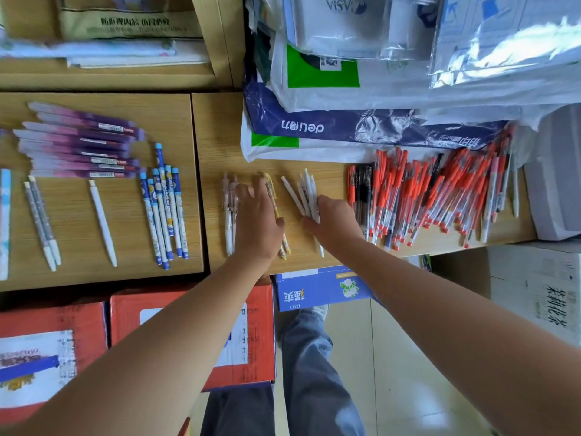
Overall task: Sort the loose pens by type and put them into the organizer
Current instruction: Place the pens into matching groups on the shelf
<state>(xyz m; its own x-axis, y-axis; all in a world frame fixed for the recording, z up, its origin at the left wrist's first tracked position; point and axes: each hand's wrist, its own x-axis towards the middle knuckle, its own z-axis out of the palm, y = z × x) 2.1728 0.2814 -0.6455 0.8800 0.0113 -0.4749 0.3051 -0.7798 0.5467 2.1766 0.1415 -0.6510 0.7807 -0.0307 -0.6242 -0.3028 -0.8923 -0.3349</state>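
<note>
Pens lie in groups on a wooden tabletop (217, 143). My left hand (256, 221) lies flat, fingers spread, between pink-white pens (229, 212) and yellow patterned pens (273, 196), touching both. My right hand (334, 220) rests on a fan of white pens (303, 191), fingers bent over their lower ends. To the right is a big heap of red-capped pens (434, 196) with a few black ones (364, 184). On the left are purple pens (85, 143), blue patterned pens (165, 209), grey pens (42, 221) and a single white pen (102, 221). No organizer is visible.
Plastic bags and a blue Deli pack (345, 124) crowd the back right of the table. A white box (556, 184) stands at the right edge. Red cartons (132, 313) and a blue carton (320, 289) sit on the floor below the front edge. Shelves hold papers at the back left.
</note>
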